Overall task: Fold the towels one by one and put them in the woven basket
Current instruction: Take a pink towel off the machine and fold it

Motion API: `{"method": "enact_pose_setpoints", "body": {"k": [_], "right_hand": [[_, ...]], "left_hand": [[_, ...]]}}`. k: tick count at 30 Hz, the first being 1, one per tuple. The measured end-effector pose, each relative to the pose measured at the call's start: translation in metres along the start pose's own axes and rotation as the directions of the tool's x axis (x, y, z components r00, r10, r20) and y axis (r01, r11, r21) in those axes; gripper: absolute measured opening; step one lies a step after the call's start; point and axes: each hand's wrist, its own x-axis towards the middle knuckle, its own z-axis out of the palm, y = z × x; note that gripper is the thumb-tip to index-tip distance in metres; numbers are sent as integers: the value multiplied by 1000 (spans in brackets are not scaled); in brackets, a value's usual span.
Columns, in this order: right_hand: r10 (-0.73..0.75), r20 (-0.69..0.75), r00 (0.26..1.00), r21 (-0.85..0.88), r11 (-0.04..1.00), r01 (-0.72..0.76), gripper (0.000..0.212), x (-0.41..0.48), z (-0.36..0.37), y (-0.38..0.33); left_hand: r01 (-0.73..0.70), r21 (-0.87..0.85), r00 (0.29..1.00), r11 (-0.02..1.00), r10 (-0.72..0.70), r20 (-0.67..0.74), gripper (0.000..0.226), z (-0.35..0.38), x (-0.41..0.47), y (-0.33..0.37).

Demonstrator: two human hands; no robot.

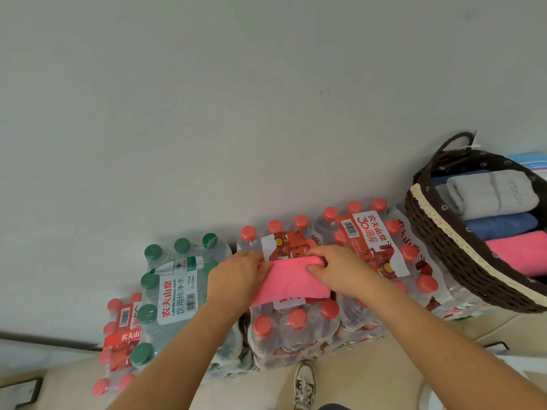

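Note:
A pink towel (291, 281), folded into a small rectangle, lies on top of a shrink-wrapped pack of red-capped water bottles (293, 324). My left hand (236, 276) grips its left edge and my right hand (337, 270) pinches its far right corner, thumb on top. The dark woven basket (444, 247) with a cream lace trim stands on the bottle packs at the right. Inside it lie a folded grey towel (491, 192), a blue towel (503, 226) and a pink towel (518, 253).
Several more bottle packs stand against the white wall: a green-capped pack (174, 285) at the left, red-capped packs (376, 241) toward the basket. A light blue cloth (529, 161) shows behind the basket. My shoe (305, 383) stands on the beige floor below.

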Motion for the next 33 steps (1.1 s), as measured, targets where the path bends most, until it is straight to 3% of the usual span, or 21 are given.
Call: {"method": "enact_pose_setpoints", "body": {"k": [3, 6, 8, 10, 12, 14, 17, 19, 22, 26, 29, 33], "right_hand": [[-4, 18, 1000, -112, 994, 6, 31, 4, -3, 0], [-44, 48, 998, -188, 981, 53, 33, 5, -9, 1], [-90, 87, 992, -198, 975, 105, 32, 5, -12, 1], [-120, 138, 983, -178, 973, 144, 33, 6, -15, -1], [-155, 163, 974, -183, 966, 184, 37, 5, -18, -3], [-248, 80, 965, -195, 946, 260, 33, 3, -21, -6], [-418, -225, 880, -258, 897, 360, 27, -7, -20, -3], [-482, -339, 808, -351, 861, 367, 29, -15, -7, 4], [-510, -340, 790, -430, 832, 351, 34, -29, 21, 16], [-421, -321, 848, -318, 891, 322, 29, -51, 43, 32], [-186, -369, 910, 13, 979, 205, 36, -54, 44, 26], [51, -484, 874, 203, 978, 55, 28, -35, 39, 13]], "left_hand": [[-62, -2, 997, 998, 62, -38, 47, 2, 0, -9], [-100, -106, 995, 989, 102, 14, 49, 3, -1, -17], [-73, -261, 987, 962, 108, 120, 35, -5, 0, -22], [37, -392, 945, 919, 95, 312, 37, -18, 3, -26], [59, -389, 907, 919, 113, 405, 41, -29, 3, -28], [-28, -378, 942, 925, 152, 301, 33, -35, -1, -26], [-211, -296, 977, 932, 212, -29, 29, -33, -12, -16], [-314, -152, 941, 937, 285, -185, 31, -23, -22, -10], [-458, 76, 853, 886, 462, -243, 23, 2, -40, -7], [-518, 147, 821, 842, 538, -190, 20, 15, -56, -11], [-514, 150, 830, 845, 534, -161, 20, 12, -58, -9], [-495, 100, 847, 863, 505, -168, 21, 8, -64, -2]]}}
